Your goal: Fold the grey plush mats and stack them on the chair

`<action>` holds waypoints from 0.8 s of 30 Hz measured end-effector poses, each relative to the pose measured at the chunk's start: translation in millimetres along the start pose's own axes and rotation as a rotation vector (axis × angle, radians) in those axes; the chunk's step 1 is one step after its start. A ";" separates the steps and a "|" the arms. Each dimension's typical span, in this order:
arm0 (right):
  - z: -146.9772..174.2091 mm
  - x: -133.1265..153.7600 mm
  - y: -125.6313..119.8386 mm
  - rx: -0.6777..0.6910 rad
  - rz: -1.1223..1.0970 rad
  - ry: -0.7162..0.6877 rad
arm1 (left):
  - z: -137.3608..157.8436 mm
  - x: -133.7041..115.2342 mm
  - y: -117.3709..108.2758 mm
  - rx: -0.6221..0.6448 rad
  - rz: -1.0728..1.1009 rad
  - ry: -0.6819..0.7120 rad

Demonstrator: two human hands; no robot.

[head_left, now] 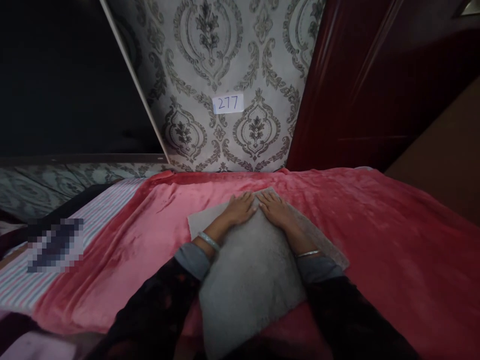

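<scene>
A grey cloth (255,270) lies spread on a red-pink blanket (393,240), its near part reaching down toward my body. My left hand (242,207) rests flat on the cloth's far part, fingers stretched forward. Beside it, my right hand (273,207) also lies flat on the cloth, with its fingertips close to the left ones. Neither hand grasps anything that shows. A bracelet circles each wrist, and dark sleeves with blue-grey cuffs cover the forearms.
Striped fabric (108,215) runs along the blanket's left side, with a pixelated patch over it. A large dark screen (75,80) stands at the upper left. Behind the blanket are a patterned wall (258,45) bearing a "277" label (228,103) and a dark red wooden panel (348,100).
</scene>
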State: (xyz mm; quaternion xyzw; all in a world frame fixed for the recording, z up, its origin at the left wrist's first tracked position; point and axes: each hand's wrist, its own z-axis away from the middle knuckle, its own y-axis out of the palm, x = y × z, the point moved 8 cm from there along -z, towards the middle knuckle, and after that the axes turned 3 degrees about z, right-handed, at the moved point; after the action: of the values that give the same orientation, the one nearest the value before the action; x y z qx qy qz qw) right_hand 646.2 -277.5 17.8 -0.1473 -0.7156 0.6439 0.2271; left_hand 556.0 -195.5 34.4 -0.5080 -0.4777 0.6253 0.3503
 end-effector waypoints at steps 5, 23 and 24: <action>-2.1 -0.9 0.5 -0.017 -0.002 -0.004 | -2.8 14.3 13.0 -0.040 -0.025 -0.030; 26.5 4.4 -33.3 -0.036 -0.064 0.041 | 113.7 52.9 -43.7 -0.174 -0.184 -0.327; 35.5 2.1 -36.9 -0.055 -0.052 0.043 | 111.8 27.5 -37.8 -0.180 -0.171 -0.220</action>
State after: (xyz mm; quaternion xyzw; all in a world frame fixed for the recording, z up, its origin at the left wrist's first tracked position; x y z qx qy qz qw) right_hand 629.2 -311.4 52.2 -0.1486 -0.7315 0.6147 0.2551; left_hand 439.2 -185.8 65.2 -0.4231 -0.6087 0.5998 0.3012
